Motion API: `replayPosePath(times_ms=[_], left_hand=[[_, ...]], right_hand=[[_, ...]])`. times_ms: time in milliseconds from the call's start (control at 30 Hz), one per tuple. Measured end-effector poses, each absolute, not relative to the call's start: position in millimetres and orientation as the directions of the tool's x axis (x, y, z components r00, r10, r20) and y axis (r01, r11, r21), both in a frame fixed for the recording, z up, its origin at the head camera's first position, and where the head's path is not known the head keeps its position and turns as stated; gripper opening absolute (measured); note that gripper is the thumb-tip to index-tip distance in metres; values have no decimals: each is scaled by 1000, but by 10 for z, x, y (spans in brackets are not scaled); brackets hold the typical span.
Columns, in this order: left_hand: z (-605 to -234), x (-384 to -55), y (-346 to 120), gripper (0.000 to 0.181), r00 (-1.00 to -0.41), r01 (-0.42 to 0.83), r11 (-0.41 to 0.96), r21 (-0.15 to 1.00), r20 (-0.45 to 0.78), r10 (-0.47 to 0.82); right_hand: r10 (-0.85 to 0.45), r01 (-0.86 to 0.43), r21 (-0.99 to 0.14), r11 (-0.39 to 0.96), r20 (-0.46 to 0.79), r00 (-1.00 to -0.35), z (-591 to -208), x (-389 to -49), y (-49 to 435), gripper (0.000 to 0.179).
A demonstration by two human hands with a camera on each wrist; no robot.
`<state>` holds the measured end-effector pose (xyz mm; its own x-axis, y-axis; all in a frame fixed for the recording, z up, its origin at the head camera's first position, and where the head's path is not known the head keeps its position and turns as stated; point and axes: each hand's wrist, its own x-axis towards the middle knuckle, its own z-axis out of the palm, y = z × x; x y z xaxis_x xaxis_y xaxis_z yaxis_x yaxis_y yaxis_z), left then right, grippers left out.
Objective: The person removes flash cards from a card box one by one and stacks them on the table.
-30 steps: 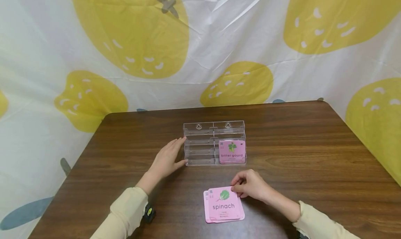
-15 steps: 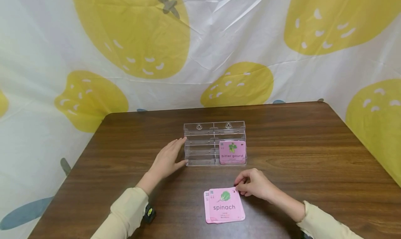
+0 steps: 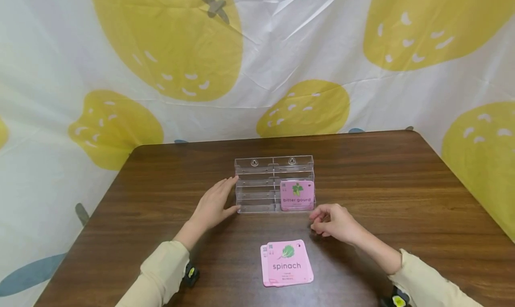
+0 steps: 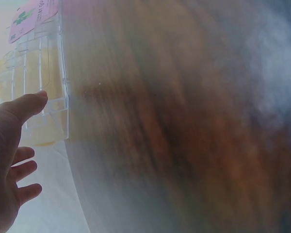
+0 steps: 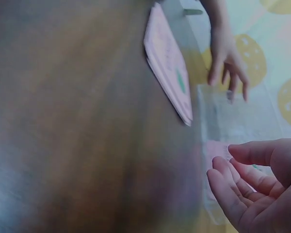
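My left hand (image 3: 214,203) rests at the left side of a clear plastic card rack (image 3: 255,195), thumb and fingertips right at its edge. In the left wrist view the thumb (image 4: 31,104) overlaps the rack's corner, the other fingers spread apart. A pink "bitter gourd" card (image 3: 297,195) stands in the rack's lower right pocket. Just off the rack's lower right corner hovers my right hand (image 3: 335,222), its fingers loosely bent and nothing between them. Nearer the body lies a small stack of pink cards (image 3: 287,263), slightly fanned, with "spinach" on top.
A brown wood-grain table (image 3: 382,177) carries everything. Behind it hangs a white curtain (image 3: 193,119) with large yellow fruit prints. Dark wrist devices (image 3: 191,275) show by both sleeves.
My right hand has left the spinach card's upper right corner and moved forward and right, toward the rack. The left hand, rack and card stack stay in place.
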<state>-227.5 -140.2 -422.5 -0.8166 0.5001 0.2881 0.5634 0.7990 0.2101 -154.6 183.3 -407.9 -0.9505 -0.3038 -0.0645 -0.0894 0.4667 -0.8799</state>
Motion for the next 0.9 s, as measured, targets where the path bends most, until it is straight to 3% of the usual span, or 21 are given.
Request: replayPosePath(times_ms=[533, 900], left_hand=[[-4209, -2269, -1407, 77, -807, 576, 791, 206, 297, 510], [-4215, -2270, -1400, 77, -806, 578, 791, 201, 294, 514]], right_hand=[[-174, -204, -721, 662, 117, -978, -3841, -1917, 1913, 16], [-175, -275, -664, 696, 214, -961, -3813, -2048, 1994, 25]])
